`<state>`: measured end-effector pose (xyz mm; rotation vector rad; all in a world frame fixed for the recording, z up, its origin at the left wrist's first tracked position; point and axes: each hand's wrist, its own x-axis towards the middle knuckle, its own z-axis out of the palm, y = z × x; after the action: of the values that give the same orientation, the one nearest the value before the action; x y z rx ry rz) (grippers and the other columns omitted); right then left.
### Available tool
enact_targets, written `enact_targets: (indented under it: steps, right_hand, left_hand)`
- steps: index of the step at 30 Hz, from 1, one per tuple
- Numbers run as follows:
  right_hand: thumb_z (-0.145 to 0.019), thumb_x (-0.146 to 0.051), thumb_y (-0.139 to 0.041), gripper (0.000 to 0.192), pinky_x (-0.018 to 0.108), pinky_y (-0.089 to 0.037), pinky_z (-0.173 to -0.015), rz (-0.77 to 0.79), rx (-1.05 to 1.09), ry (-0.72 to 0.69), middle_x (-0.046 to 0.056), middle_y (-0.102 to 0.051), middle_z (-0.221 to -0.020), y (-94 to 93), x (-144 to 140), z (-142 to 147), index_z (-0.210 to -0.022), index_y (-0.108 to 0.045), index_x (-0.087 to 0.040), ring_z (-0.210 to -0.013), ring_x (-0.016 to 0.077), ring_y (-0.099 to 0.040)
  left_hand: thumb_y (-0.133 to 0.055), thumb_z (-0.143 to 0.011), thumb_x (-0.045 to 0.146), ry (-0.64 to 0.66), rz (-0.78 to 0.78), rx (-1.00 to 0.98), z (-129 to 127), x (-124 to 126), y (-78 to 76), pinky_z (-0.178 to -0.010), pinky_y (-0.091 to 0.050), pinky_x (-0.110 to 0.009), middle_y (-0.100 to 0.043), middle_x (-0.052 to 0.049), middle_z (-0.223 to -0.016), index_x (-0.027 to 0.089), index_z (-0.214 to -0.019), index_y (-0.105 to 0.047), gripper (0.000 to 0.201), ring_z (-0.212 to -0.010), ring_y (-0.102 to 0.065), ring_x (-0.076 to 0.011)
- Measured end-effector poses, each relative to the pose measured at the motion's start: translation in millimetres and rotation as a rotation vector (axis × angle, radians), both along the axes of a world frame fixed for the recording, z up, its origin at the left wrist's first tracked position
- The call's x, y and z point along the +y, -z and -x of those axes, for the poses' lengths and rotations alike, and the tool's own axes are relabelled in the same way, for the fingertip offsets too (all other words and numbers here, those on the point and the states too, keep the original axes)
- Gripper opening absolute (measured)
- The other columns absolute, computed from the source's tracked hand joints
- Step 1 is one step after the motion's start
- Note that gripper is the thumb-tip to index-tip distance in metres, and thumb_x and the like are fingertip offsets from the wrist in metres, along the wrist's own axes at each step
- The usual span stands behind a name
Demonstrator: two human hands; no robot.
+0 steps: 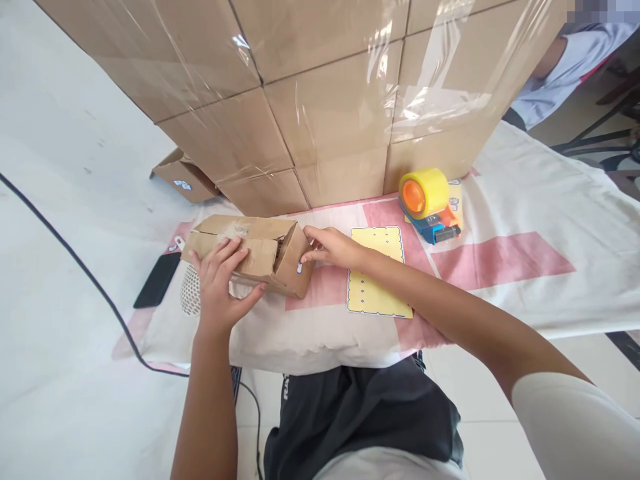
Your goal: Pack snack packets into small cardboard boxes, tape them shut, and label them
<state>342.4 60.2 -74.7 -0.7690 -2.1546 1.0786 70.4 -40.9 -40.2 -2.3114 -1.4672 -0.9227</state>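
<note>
Box: small cardboard carton, worn, top flaps partly shut, lying on the cloth near its left end. Long axis runs left to right across the view, slightly tilted, right end nearer the person.

Left hand: laid over the near top edge of the box at its left half, fingers spread across the flap, thumb curled under the front face. Clasps the box loosely.

Right hand: at the right end of the box, fingertips drawn together and touching the end flap; whether they pinch it cannot be told. Both hands are on the box, one at each end, so the box lies between them.

Card: yellow, flat on the cloth, just right of the box, partly under the right forearm.

Tape dispenser: yellow roll, orange core, blue body; beyond the card, well apart from the hands.

Phone: dark, off the cloth's left edge, on the floor.

Cable: black, crossing the floor at left.

Stack: wrapped cartons behind the cloth.

Another person's sleeve: top right.
</note>
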Motion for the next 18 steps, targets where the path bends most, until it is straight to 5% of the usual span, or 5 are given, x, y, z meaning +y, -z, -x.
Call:
enact_targets:
  steps: [3,7,11,15,18]
  right_hand:
    - [-0.081,-0.055,-0.076,0.051,0.034,-0.048,-0.071,-0.017,-0.102,0.007,0.007,-0.067,-0.101,-5.9,-8,-2,-0.108,-0.048,-0.022,-0.090,0.0260,-0.064]
    - [-0.068,-0.055,-0.086,0.096,0.046,-0.052,-0.086,-0.015,-0.190,0.053,0.019,-0.059,-0.128,-11.6,-31,11,-0.140,-0.034,-0.017,-0.110,0.0365,-0.062]
    - [-0.045,-0.055,-0.095,0.149,0.063,-0.043,-0.107,-0.009,-0.091,0.223,0.029,-0.029,-0.153,-17.5,-66,34,-0.157,-0.005,-0.015,-0.139,0.0488,-0.035]
    - [-0.051,-0.051,-0.092,0.141,0.065,-0.046,-0.104,-0.095,0.073,0.313,0.019,-0.037,-0.147,-34.8,-96,22,-0.159,-0.005,-0.029,-0.135,0.0441,-0.040]
    - [-0.056,-0.048,-0.091,0.126,0.055,-0.049,-0.106,-0.126,0.284,0.392,0.015,-0.042,-0.147,-56.7,-125,-33,-0.155,-0.016,-0.029,-0.134,0.0374,-0.045]
  left_hand:
    - [-0.067,-0.084,0.047,-0.005,0.004,0.018,2,0,-0.6,-0.124,-0.007,-0.063,-0.057,-0.018,-0.146,0.023,-0.129,-0.055,0.052,-0.143,-0.046,-0.0356]
    - [-0.066,-0.087,0.047,-0.007,-0.008,0.018,4,-3,0.6,-0.124,-0.011,-0.063,-0.056,-0.019,-0.147,0.021,-0.130,-0.055,0.051,-0.144,-0.045,-0.0357]
    - [-0.069,-0.087,0.041,0.051,-0.097,-0.061,3,-15,5.7,-0.124,-0.016,-0.066,-0.052,-0.011,-0.153,0.028,-0.140,-0.052,0.058,-0.143,-0.046,-0.0370]
    - [-0.073,-0.083,0.040,0.071,-0.261,-0.175,-18,-31,7.2,-0.123,-0.012,-0.074,-0.039,0.009,-0.162,0.046,-0.151,-0.039,0.077,-0.149,-0.036,-0.0404]
    - [-0.082,-0.074,0.034,0.131,-0.442,-0.155,-49,-41,2.7,-0.122,-0.009,-0.076,-0.027,0.007,-0.168,0.044,-0.155,-0.030,0.097,-0.154,-0.017,-0.0445]
